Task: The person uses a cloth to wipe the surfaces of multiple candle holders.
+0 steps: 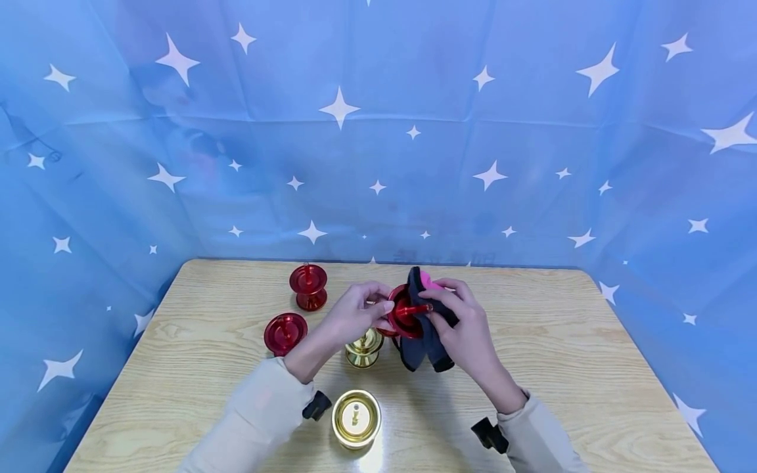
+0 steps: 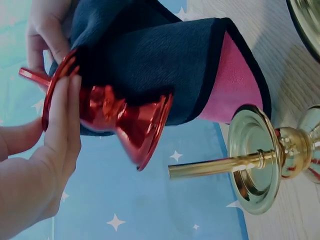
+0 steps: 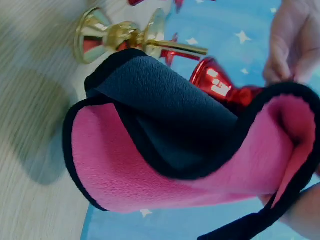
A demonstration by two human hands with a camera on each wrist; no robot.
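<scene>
My left hand (image 1: 355,314) grips a shiny red metal candlestick (image 2: 137,127) by its dish, holding it tilted above the table. The fingers lie across the dish rim in the left wrist view. My right hand (image 1: 466,332) pinches a cleaning cloth (image 3: 115,160), dark grey on one face and pink on the other, with black edging. This cloth hangs against the red candlestick, beside its dish and stem. In the right wrist view the cloth covers part of the candlestick and most of my right hand.
Two more red candlesticks, one farther back (image 1: 309,282) and one nearer (image 1: 285,334), stand left of my hands. A gold candlestick (image 1: 363,355) is below my left hand, and another (image 1: 356,418) stands close to me. Behind the wooden table (image 1: 562,361) hangs a blue starred curtain (image 1: 414,79).
</scene>
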